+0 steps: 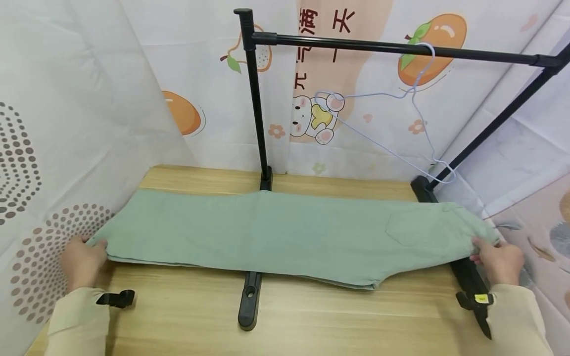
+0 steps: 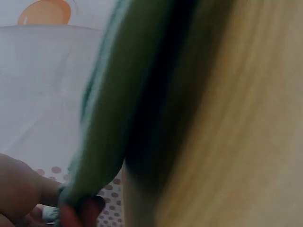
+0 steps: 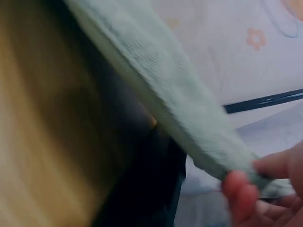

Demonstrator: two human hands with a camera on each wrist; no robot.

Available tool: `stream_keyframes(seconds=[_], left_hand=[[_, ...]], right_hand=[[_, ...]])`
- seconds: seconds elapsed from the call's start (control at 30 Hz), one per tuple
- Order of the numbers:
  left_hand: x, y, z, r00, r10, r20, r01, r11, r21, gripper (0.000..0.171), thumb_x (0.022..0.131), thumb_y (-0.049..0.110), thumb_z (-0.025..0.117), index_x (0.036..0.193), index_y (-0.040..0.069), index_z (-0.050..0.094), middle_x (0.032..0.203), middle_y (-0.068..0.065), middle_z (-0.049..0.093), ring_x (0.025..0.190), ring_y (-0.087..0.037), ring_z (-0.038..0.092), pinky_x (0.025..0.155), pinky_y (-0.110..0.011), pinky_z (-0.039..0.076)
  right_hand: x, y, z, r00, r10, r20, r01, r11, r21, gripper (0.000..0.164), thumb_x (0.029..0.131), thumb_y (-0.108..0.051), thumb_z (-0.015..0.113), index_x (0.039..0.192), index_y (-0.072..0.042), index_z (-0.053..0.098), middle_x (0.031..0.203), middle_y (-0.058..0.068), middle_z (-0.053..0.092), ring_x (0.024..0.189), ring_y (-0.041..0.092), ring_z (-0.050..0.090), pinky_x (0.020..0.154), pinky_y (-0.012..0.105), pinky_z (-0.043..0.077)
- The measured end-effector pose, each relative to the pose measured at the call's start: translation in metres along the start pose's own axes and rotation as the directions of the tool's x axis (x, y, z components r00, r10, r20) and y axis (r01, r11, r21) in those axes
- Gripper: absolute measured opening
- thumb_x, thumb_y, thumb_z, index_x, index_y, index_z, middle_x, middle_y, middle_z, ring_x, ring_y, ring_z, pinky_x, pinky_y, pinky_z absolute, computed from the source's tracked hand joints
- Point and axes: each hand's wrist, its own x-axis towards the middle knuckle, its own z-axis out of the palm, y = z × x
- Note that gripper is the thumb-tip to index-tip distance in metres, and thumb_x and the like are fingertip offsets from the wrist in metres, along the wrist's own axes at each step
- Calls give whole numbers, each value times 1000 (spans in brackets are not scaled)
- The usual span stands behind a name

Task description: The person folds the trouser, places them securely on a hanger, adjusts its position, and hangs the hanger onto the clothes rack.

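Observation:
A pair of light green trousers, folded lengthwise, stretches sideways between both hands over the wooden table. My left hand pinches the leg-hem end at the far left. At the other end, my right hand grips the waist corner between thumb and fingers. A back pocket shows near the right end, and the crotch point juts toward the front edge. In the left wrist view the trousers slope up from the pinching fingers, with dark shadow beneath. The right wrist view shows the trousers' waist end raised above the table.
Behind the trousers stands a black garment rack, its feet resting on the wooden table. From its bar hangs a pale blue wire hanger. Printed curtains enclose the back and sides.

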Motion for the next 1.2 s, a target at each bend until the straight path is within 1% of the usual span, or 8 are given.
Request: stream_keyframes(seconds=[0.13,0.37,0.53,0.7,0.83,0.93,1.03,1.2], left_hand=[[-1,-5,4,999,-8,47,5,997,73,61,88,22,47,133,-13,27,131,-39,29,112,-53,32,92,-57,31],[2,-5,4,991,117,59,-125,981,146,61,81,19,53,126,-18,36,121,-41,39,101,-53,42,79,-55,39],[5,2,4,984,150,94,-168,961,218,63,84,31,51,114,-23,39,102,-41,47,82,-47,49,63,-46,39],[18,12,1,955,200,221,-257,929,267,76,87,43,49,116,-25,36,105,-44,45,82,-48,50,63,-47,41],[31,23,-2,928,215,303,-305,907,291,79,87,45,47,117,-27,33,113,-46,39,92,-54,46,76,-60,38],[39,33,-2,916,168,363,-289,906,310,84,87,49,43,120,-28,30,117,-48,34,100,-58,40,83,-68,31],[45,42,1,912,135,386,-259,921,290,86,89,47,41,124,-28,21,122,-49,25,107,-60,32,89,-68,28],[52,48,12,928,180,327,-253,948,194,72,90,35,41,127,-24,23,122,-46,29,106,-56,37,84,-58,39]], right_hand=[[2,10,-1,995,-77,60,93,932,-349,42,88,-30,51,76,9,65,41,-5,58,43,13,61,50,25,46],[-3,8,1,981,-193,18,181,879,-441,48,84,-31,57,99,14,50,43,1,59,42,16,60,61,31,40],[-8,3,1,966,-253,-53,192,838,-510,58,81,-30,59,107,20,45,90,36,58,77,50,54,65,50,38],[-10,-15,14,883,-465,-65,343,733,-587,45,81,-22,60,104,16,52,101,41,50,87,57,43,73,57,34],[-8,-46,36,792,-605,79,531,620,-577,37,83,-23,59,96,11,58,95,35,57,83,50,51,69,53,38],[-5,-69,59,744,-626,233,641,572,-512,35,85,-24,57,95,10,60,95,31,61,84,45,56,70,51,43],[-1,-88,86,715,-610,342,695,562,-449,34,87,-24,57,97,8,60,98,29,61,88,42,57,74,50,45],[4,-111,131,711,-537,454,701,591,-400,34,88,-25,55,106,4,58,109,26,59,99,39,55,81,50,45]])
